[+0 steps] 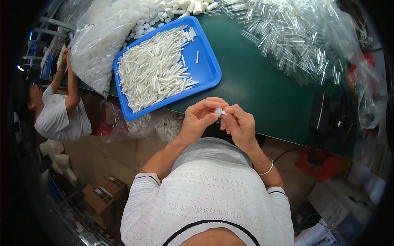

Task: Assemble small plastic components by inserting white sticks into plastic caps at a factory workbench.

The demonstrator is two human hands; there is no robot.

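Close together at the near edge of the green table, both my hands are closed in pinches. My left hand (198, 118) grips a small translucent white cap (218, 111) between thumb and fingers. Against the cap's right side, my right hand (241, 125) pinches a small whitish piece, mostly covered by the fingers, so its kind cannot be made out. Just beyond my left hand lies a blue tray (212, 61) heaped with short white sticks (154, 65). A few sticks lie apart on the tray's right side.
Clear tubes (287, 45) are piled at the far right beside plastic film. A bag of white caps (96, 49) stands left of the tray; white cylinders (197, 7) lie behind it. Bagged white pieces (168, 125) sit below the table edge. A person (63, 106) works at left.
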